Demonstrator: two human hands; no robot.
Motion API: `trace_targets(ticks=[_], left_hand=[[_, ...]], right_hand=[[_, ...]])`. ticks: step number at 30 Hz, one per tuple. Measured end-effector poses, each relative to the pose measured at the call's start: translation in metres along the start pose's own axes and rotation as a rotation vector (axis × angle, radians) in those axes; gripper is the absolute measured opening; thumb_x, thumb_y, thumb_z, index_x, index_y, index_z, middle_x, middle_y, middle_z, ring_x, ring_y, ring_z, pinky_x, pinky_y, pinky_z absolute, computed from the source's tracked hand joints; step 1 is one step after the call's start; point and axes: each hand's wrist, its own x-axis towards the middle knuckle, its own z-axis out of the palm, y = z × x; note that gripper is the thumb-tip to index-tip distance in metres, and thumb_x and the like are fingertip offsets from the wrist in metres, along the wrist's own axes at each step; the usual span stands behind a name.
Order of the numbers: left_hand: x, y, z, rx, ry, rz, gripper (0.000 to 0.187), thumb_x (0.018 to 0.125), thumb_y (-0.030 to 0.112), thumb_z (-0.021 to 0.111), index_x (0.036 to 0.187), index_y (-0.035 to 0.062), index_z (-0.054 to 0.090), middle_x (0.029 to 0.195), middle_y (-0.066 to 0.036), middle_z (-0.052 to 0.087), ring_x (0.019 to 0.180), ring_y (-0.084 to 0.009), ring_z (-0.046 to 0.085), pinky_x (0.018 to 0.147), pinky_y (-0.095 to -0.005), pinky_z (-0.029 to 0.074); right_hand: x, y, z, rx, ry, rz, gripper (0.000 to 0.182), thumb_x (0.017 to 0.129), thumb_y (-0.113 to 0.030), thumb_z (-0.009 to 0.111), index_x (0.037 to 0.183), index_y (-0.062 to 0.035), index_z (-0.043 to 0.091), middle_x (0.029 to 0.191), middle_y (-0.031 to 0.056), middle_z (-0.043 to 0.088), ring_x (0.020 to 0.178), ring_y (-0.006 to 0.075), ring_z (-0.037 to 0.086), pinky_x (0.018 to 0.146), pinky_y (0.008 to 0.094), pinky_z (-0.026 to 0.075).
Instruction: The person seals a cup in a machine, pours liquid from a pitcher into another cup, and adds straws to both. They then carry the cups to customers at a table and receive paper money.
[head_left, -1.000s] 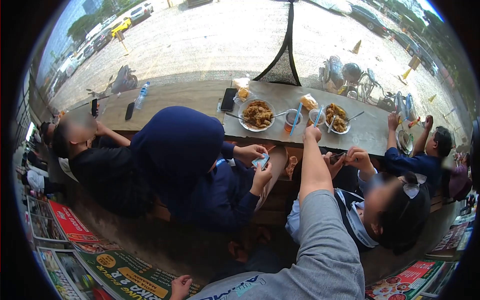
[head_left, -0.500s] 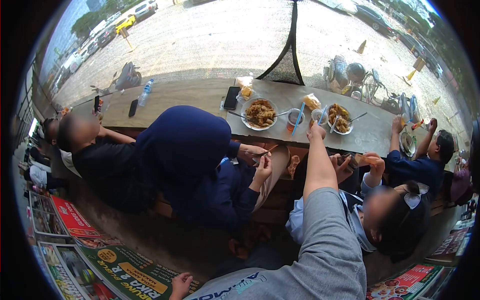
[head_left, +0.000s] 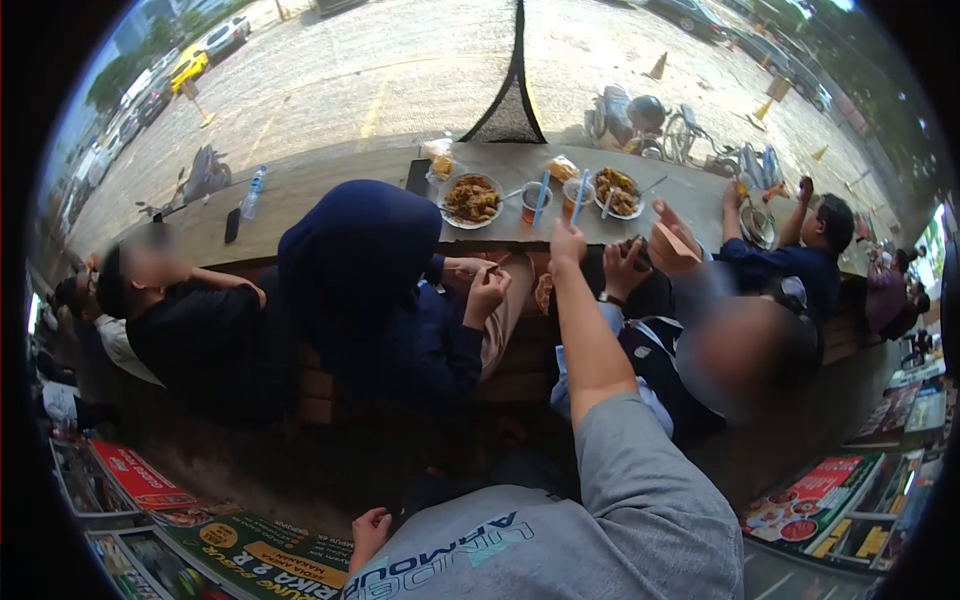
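My right hand (head_left: 568,246) is stretched forward to the table's near edge, its fingers closed just below a plastic cup (head_left: 577,198) of brown drink with a blue straw. What lies within the fingers is hidden. To the left stands a second cup (head_left: 535,205) with a straw. Plates of food, one on the left (head_left: 471,200) and one on the right (head_left: 619,192), flank the cups. Low beside my grey shirt, my left hand (head_left: 372,528) hangs with loosely bent fingers, nothing visible in it.
A person in a dark blue head covering (head_left: 360,270) sits ahead left; another person (head_left: 735,350), holding a dark object, sits beside my right arm. On the table (head_left: 330,195) are a water bottle (head_left: 255,190), a phone (head_left: 232,225) and bagged snacks (head_left: 563,168). Motorcycles stand beyond.
The view has turned, shifting the scene left. My right hand has drawn back slightly from the cup. The person on the right has leaned and raised a hand.
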Motion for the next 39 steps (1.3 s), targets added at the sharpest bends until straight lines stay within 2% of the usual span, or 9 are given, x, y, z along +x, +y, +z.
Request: trace_targets(ticks=[1,4,9,14,17,20,27,32,39], left_hand=[[0.002,-0.005,-0.002,0.019,-0.05,0.009,0.031,0.088,0.019,0.076,0.111,-0.0018,0.075,0.086,-0.014,0.077,0.077,-0.0174,0.073,0.074,-0.0325,0.059],[0.028,0.006,-0.016,0.034,-0.07,0.192,0.03,0.088,0.02,0.077,0.11,0.0002,0.076,0.085,-0.013,0.077,0.077,-0.0168,0.073,0.074,-0.0325,0.059],[0.059,0.02,-0.057,0.038,-0.171,0.368,0.028,0.089,0.02,0.076,0.11,0.0015,0.076,0.082,-0.01,0.076,0.074,-0.0137,0.071,0.072,-0.0303,0.057],[0.08,-0.005,-0.065,-0.142,-0.184,0.261,0.026,0.092,0.016,0.073,0.111,-0.0011,0.075,0.083,-0.008,0.075,0.076,-0.0111,0.069,0.07,-0.0272,0.056],[0.077,-0.01,-0.056,-0.181,-0.19,0.239,0.026,0.092,0.017,0.073,0.112,-0.0007,0.075,0.084,-0.007,0.075,0.076,-0.01,0.068,0.07,-0.0272,0.055],[0.078,-0.026,-0.039,-0.126,-0.218,0.267,0.026,0.092,0.017,0.074,0.112,0.0,0.075,0.085,-0.006,0.075,0.076,-0.0091,0.067,0.071,-0.0266,0.055],[0.056,-0.038,-0.022,-0.182,-0.239,0.36,0.026,0.092,0.016,0.074,0.112,0.0007,0.075,0.085,-0.007,0.076,0.076,-0.0094,0.068,0.072,-0.0267,0.055],[0.029,-0.017,-0.054,-0.175,-0.25,0.428,0.026,0.093,0.013,0.074,0.116,0.0012,0.074,0.092,-0.004,0.076,0.083,-0.0084,0.068,0.077,-0.0259,0.056],[-0.029,0.078,-0.114,-0.289,-0.334,0.627,0.029,0.095,0.016,0.073,0.119,0.0016,0.072,0.098,-0.007,0.076,0.088,-0.011,0.07,0.082,-0.0272,0.056]], right_hand=[[-0.059,-0.02,-0.052,0.178,-0.365,0.034,0.033,0.095,-0.024,0.072,0.118,-0.0008,0.067,0.099,0.0096,0.073,0.09,0.0204,0.069,0.084,0.0314,0.054],[-0.236,-0.103,-0.204,0.658,-0.583,0.328,0.023,0.099,-0.024,0.064,0.113,-0.0054,0.065,0.1,0.0066,0.072,0.094,0.0252,0.071,0.087,0.0471,0.06],[-0.26,-0.14,-0.287,0.924,-0.448,0.447,0.06,0.093,-0.059,0.062,0.119,-0.0057,0.057,0.117,0.0132,0.064,0.11,0.0318,0.065,0.087,0.0626,0.058],[-0.225,-0.117,-0.282,0.821,-0.111,0.38,0.063,0.082,-0.075,0.068,0.094,-0.013,0.063,0.091,0.0017,0.058,0.089,0.024,0.06,0.073,0.0499,0.055],[-0.228,-0.112,-0.28,0.708,0.017,0.26,0.035,0.088,-0.051,0.075,0.093,-0.0173,0.065,0.083,-0.0039,0.061,0.07,0.0133,0.061,0.059,0.0385,0.052],[-0.225,-0.09,-0.288,0.714,0.053,0.13,0.02,0.095,-0.03,0.07,0.108,-0.015,0.065,0.091,-0.0015,0.067,0.074,0.0124,0.063,0.059,0.0348,0.05],[-0.252,-0.099,-0.316,0.739,-0.059,0.034,0.024,0.097,-0.024,0.071,0.117,-0.0133,0.063,0.1,0.0011,0.071,0.083,0.013,0.066,0.066,0.0332,0.052],[-0.293,-0.13,-0.335,0.739,-0.129,-0.012,0.021,0.099,-0.021,0.07,0.116,-0.0111,0.065,0.104,0.0026,0.072,0.086,0.0137,0.07,0.057,0.0302,0.058],[-0.428,-0.165,-0.346,0.49,-0.605,-0.032,0.026,0.099,-0.015,0.068,0.123,-0.0026,0.067,0.105,0.0053,0.073,0.083,0.0116,0.071,0.059,0.0259,0.061]])
